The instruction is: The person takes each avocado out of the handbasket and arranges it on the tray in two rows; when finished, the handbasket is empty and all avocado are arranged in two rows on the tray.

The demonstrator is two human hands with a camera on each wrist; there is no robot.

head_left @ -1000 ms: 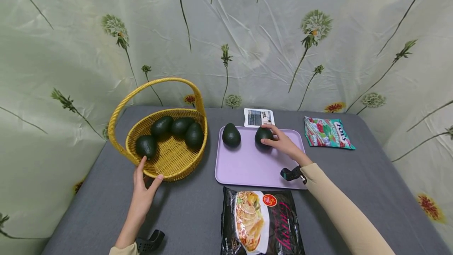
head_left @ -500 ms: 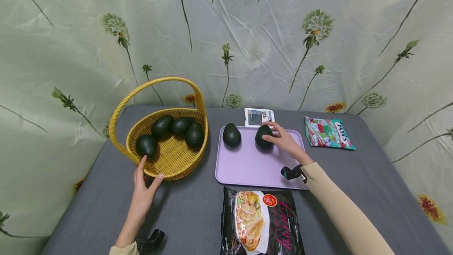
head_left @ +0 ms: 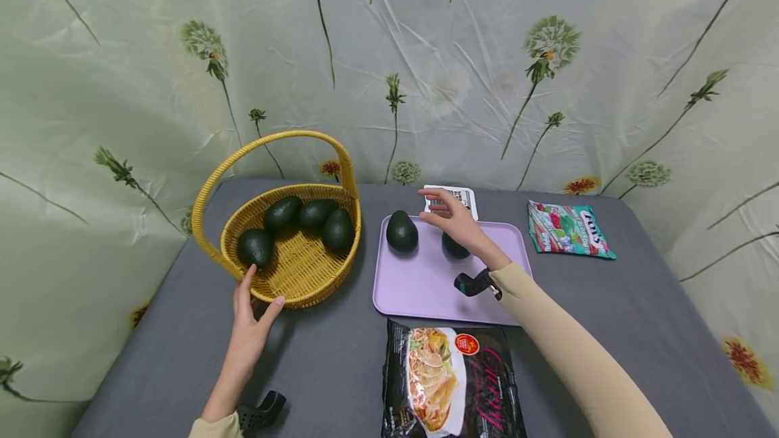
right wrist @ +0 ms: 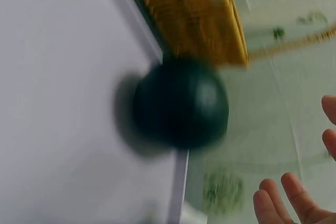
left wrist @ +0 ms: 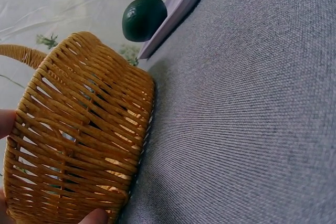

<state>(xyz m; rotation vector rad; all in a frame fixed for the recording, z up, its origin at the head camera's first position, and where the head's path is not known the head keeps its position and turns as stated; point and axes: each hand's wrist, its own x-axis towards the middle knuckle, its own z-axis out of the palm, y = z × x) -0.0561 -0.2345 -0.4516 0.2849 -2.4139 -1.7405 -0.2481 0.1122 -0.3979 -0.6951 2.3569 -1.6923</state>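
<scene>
The yellow wicker basket (head_left: 292,282) stands at the left with several dark green avocados (head_left: 339,231) in it. My left hand (head_left: 246,326) holds the basket at its near left side, thumb on the rim and index finger reaching over it by an avocado; in the left wrist view a fingertip (left wrist: 95,216) lies low against the wicker wall. My right hand (head_left: 453,222) hovers with spread fingers and nothing in them, over the lilac tray (head_left: 420,296). One avocado (head_left: 402,232) sits on the tray's left; another avocado (head_left: 454,247) is partly hidden behind my right hand.
A black noodle packet (head_left: 450,384) lies in front of the tray. Behind the tray is a white labelled packet (head_left: 468,200), partly covered by my hand. A teal candy bag (head_left: 569,230) lies at the back right. A flowered curtain hangs behind the grey table.
My right hand has let go of the right-hand avocado on the tray and moved up and left. The avocado stays on the tray. My left hand keeps its place at the basket.
</scene>
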